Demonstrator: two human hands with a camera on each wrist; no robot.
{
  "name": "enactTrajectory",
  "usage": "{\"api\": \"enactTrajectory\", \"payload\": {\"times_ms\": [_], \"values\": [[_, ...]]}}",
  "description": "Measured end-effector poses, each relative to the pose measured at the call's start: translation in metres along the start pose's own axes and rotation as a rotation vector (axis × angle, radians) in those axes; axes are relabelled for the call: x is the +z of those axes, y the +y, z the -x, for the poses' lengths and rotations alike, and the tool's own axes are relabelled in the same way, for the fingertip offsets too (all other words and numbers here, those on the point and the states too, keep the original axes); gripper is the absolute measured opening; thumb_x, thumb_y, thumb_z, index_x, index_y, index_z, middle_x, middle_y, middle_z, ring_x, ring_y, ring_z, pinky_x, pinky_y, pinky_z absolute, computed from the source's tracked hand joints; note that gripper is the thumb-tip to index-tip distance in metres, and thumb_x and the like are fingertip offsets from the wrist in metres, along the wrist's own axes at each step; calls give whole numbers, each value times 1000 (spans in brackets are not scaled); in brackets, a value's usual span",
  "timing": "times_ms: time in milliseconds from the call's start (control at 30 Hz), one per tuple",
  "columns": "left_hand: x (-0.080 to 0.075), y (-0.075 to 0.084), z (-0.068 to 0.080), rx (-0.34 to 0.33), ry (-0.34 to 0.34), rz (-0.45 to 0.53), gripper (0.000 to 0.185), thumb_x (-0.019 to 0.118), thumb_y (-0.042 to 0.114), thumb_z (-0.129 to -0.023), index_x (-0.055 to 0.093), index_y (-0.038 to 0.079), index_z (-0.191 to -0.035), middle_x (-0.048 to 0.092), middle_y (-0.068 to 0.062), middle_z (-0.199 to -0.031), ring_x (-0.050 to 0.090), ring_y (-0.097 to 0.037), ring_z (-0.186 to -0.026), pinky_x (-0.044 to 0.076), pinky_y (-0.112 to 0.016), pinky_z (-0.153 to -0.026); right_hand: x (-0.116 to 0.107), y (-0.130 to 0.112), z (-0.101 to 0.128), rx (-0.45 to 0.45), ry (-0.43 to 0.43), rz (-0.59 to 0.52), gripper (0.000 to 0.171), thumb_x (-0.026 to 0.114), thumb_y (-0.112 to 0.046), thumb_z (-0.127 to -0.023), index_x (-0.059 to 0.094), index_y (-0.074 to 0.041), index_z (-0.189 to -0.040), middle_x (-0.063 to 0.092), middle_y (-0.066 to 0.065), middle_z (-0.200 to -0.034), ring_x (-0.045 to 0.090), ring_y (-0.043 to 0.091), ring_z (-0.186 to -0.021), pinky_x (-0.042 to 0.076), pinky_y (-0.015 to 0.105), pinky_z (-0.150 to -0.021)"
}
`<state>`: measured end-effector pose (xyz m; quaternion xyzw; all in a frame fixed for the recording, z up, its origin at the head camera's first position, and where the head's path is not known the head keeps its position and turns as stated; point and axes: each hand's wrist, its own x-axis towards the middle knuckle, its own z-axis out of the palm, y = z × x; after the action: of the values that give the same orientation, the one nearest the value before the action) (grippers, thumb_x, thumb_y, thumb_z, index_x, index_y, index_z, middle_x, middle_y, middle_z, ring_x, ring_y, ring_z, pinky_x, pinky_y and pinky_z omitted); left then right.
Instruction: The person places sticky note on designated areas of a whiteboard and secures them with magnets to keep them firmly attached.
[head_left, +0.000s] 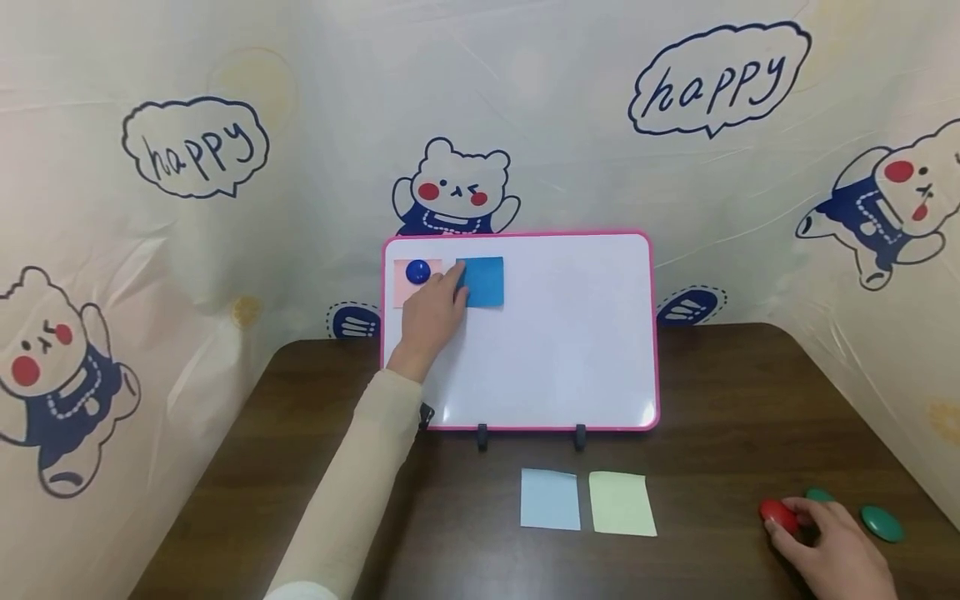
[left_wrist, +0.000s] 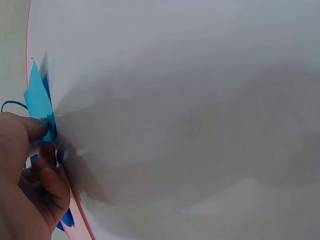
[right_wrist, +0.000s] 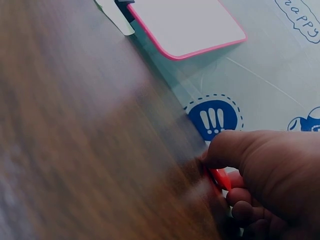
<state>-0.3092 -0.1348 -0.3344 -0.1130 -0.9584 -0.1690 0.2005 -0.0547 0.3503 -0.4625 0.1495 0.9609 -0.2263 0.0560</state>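
My left hand (head_left: 433, 315) is at the upper left of the whiteboard (head_left: 555, 350), holding a blue sticky note (head_left: 485, 283) by its left edge against the board. In the left wrist view, a digit lies on the blue note (left_wrist: 37, 100) and the other fingers are curled below it. Beside that hand, a round blue magnet (head_left: 417, 272) sits on a pink sticky note (head_left: 405, 292), partly covered by the hand. At the table's right, my right hand (head_left: 843, 546) pinches a round red magnet (head_left: 778, 516) between thumb and fingers, also seen in the right wrist view.
Two green magnets lie by the right hand, one partly hidden (head_left: 819, 495), the other farther right (head_left: 882, 523). A light blue note (head_left: 550, 500) and a pale green note (head_left: 622, 503) lie before the board. Black feet (head_left: 482, 437) support the board on the brown table (head_left: 300, 467).
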Motion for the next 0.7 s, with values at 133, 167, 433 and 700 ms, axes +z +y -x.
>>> {"api": "enactTrajectory", "payload": {"times_ms": [133,167,433,700], "values": [[-1,-2,1,1,-11,16,53,54,33,-106,44,14,-154,66,-16,-119,62,-25,-82,54,-36,-73,0,0,1,-2,16,-3,69,70,-49,-91,58,10,-124,56,23,-107,59,36,-92,48,47,-68],[-2,-2,1,3,-8,19,53,55,32,-105,44,14,-154,67,-16,-119,62,-25,-82,54,-36,-73,-1,0,1,-5,16,-2,69,69,-49,-92,57,10,-124,56,23,-107,59,37,-92,48,47,-68],[-2,-1,-1,8,13,22,54,58,30,-104,45,12,-153,62,-14,-114,57,-23,-74,49,-33,-66,-1,3,1,-24,11,-6,69,66,-52,-93,58,10,-124,57,22,-108,60,35,-91,46,42,-64],[1,0,-3,136,96,-37,45,64,19,-101,57,5,-143,53,-13,-137,64,-26,-105,56,-35,-85,-1,3,2,-32,25,-9,68,66,-52,-93,59,8,-125,57,22,-110,60,36,-93,46,42,-64]]}}
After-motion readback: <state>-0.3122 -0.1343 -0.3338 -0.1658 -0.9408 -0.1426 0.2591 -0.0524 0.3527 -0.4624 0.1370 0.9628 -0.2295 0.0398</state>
